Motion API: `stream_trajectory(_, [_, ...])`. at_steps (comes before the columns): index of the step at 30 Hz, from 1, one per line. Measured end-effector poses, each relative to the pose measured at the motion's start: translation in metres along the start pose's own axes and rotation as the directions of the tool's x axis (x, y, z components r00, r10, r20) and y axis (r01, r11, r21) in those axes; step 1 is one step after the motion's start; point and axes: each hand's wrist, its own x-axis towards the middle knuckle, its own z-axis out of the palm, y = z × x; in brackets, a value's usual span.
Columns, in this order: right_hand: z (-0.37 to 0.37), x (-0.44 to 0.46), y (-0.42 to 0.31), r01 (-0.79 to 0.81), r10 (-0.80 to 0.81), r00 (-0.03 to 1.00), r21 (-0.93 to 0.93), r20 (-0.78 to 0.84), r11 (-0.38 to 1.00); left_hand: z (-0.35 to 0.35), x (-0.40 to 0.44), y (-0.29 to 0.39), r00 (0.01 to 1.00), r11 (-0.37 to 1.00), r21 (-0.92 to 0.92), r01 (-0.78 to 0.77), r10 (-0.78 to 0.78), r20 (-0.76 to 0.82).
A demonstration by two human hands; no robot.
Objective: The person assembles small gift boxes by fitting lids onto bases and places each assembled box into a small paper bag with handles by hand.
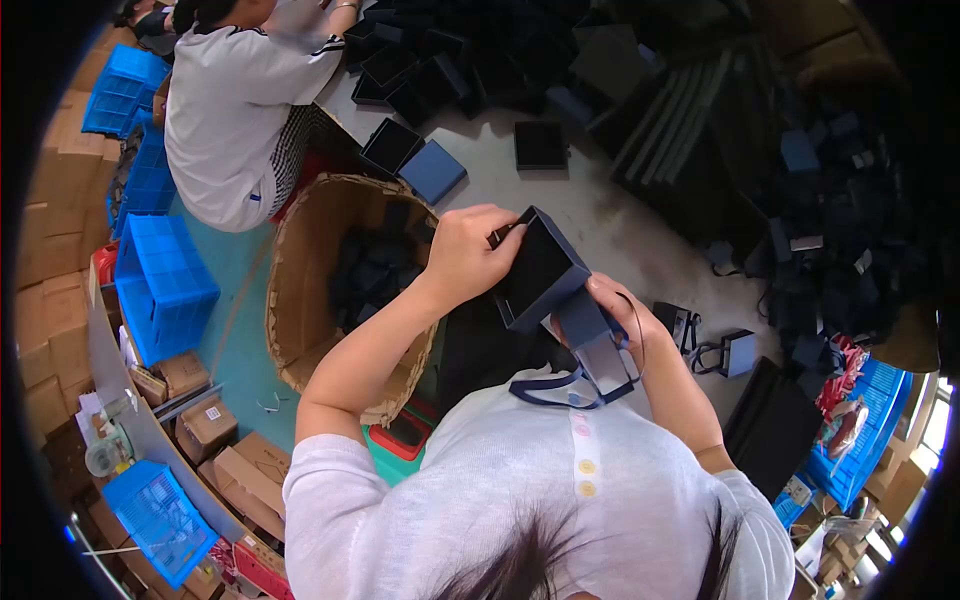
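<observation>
In front of my chest I hold a dark blue box [572,265] with a black inside, its open face turned up and tilted. The fingers and thumb of my left hand [468,255] pinch its upper left rim. Closed around a small blue gift bag [583,322] is my right hand [630,318]; the bag touches or lies just below the box's lower corner. Dark ribbon handles [560,402] hang from the bag towards my shirt. How far the box and bag overlap is hidden.
On the grey table [500,185] are a black tray [541,146], a blue box lid [433,171] and piles of dark boxes [430,75]. Small bags [738,352] lie to the right. A large carton [300,260] stands at left, near blue crates [165,285]. Another person [235,110] sits beyond.
</observation>
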Motion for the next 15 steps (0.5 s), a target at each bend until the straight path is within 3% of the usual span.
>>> stream_trajectory(2, [0.008,0.001,-0.002,0.05,-0.065,0.978,-0.078,-0.2,0.996,-0.007,0.002,0.009,0.997,0.999,0.021,-0.045,0.046,-0.055])
stream_trajectory(3, [-0.005,-0.015,0.009,0.054,-0.072,0.976,-0.093,-0.207,0.994,0.004,-0.008,0.024,0.996,0.998,0.012,-0.054,0.054,-0.067])
stream_trajectory(5, [-0.023,-0.017,0.02,0.206,-0.18,0.961,-0.108,0.212,0.973,0.001,-0.013,0.036,1.0,1.0,-0.002,0.004,-0.004,-0.028])
stream_trajectory(6, [-0.009,-0.025,0.013,0.199,-0.184,0.972,-0.091,0.148,0.976,0.0,-0.013,0.04,1.0,1.0,0.008,-0.002,0.003,-0.03])
stream_trajectory(8, [-0.011,-0.033,0.013,0.206,-0.184,0.969,-0.127,0.165,0.97,0.0,-0.016,0.05,0.994,0.997,0.014,-0.075,0.076,-0.079])
stream_trajectory(10, [-0.013,-0.037,0.016,0.192,-0.163,0.971,-0.161,0.174,0.968,-0.002,-0.019,0.059,0.997,0.999,-0.017,-0.043,0.042,-0.058])
stream_trajectory(12, [-0.019,-0.036,0.022,0.113,-0.117,0.951,0.031,0.287,0.993,-0.002,-0.023,0.064,0.999,0.999,-0.048,-0.007,0.006,-0.035])
stream_trajectory(13, [-0.023,-0.033,0.025,0.114,-0.119,0.95,0.032,0.287,0.993,-0.001,-0.026,0.065,0.999,0.999,-0.046,-0.011,0.009,-0.051])
stream_trajectory(15, [-0.029,-0.029,0.027,-0.015,-0.034,0.879,0.098,0.476,0.995,0.0,-0.029,0.07,0.998,0.999,-0.043,-0.012,0.01,-0.066])
